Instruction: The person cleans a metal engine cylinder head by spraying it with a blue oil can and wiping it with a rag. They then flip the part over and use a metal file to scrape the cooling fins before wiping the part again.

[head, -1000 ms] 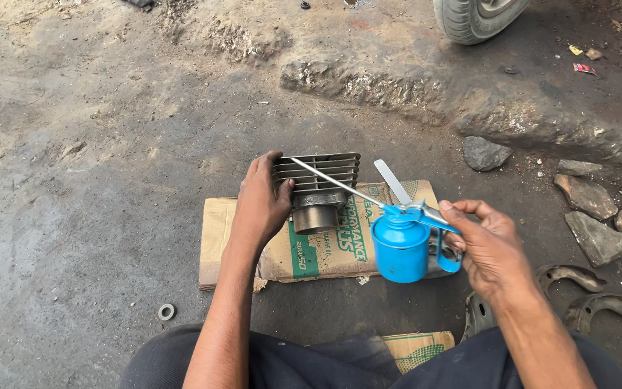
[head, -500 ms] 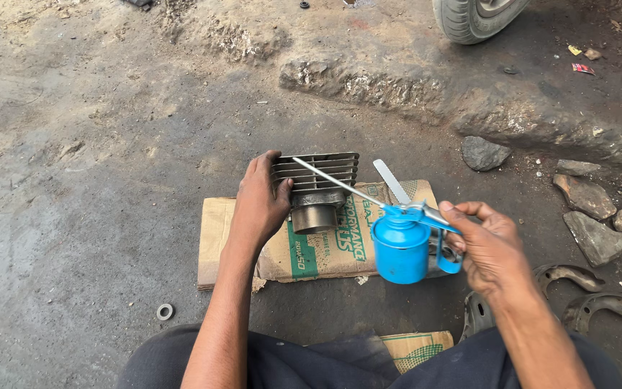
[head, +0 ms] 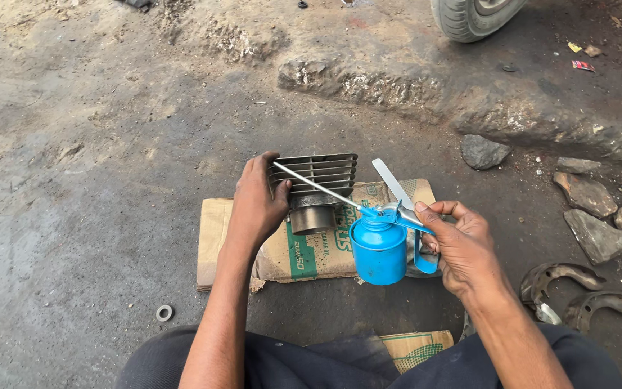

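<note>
My left hand (head: 257, 202) grips the left side of a grey finned engine cylinder (head: 322, 184) that lies on its side on a folded brown sack (head: 304, 252). In my right hand (head: 458, 241) is a blue oil can (head: 378, 248), held by its handle with the thumb on the metal lever. The can's thin metal spout (head: 314, 184) runs up and left across the cylinder's fins, its tip close to my left hand's fingers.
Dirt ground lies all around. Rocks (head: 595, 230) and curved metal brake shoes (head: 577, 288) sit at the right. A small washer (head: 164, 313) is on the ground at lower left. A tyre (head: 469, 14) is at the top, another sack piece (head: 408, 349) by my legs.
</note>
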